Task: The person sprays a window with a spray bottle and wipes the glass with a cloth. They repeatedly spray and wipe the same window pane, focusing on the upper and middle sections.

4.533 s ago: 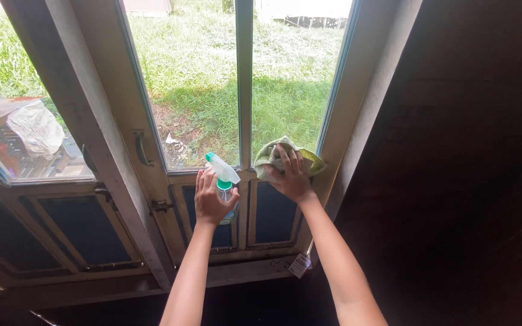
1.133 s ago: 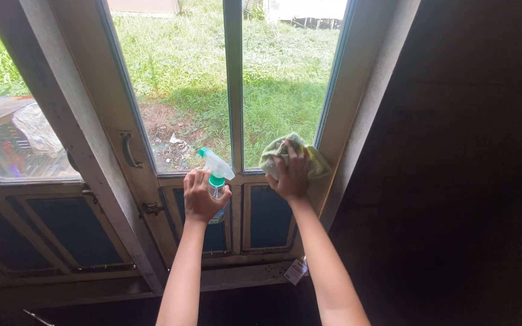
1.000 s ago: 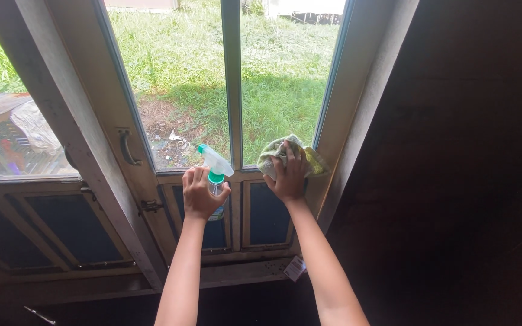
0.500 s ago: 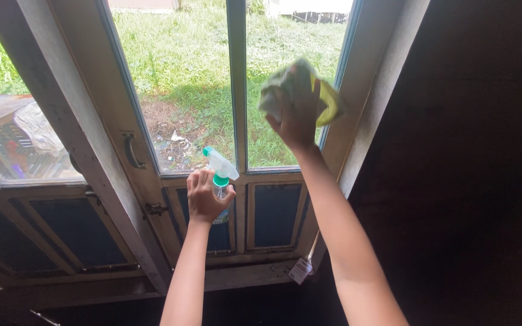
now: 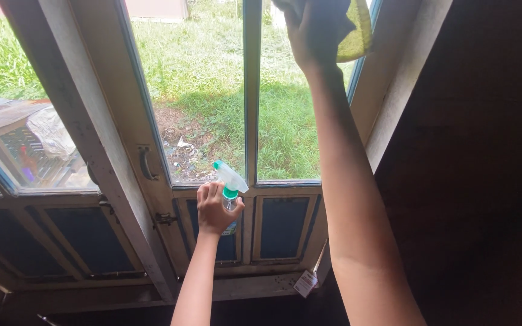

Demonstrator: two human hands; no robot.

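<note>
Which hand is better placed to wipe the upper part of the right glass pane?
Right hand: it presses the yellow-green cloth high against that pane. Left hand holds the spray bottle low.

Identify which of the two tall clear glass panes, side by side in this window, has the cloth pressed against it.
The right-hand pane: the right hand presses the yellow-green cloth near its top. The left-hand pane, across the centre bar, has nothing against it.

Worn wooden window frame [image 5: 101, 151] with glass panes; sunlit grass [image 5: 203, 72] beyond it, dark wall [image 5: 484, 163] to its right
</note>
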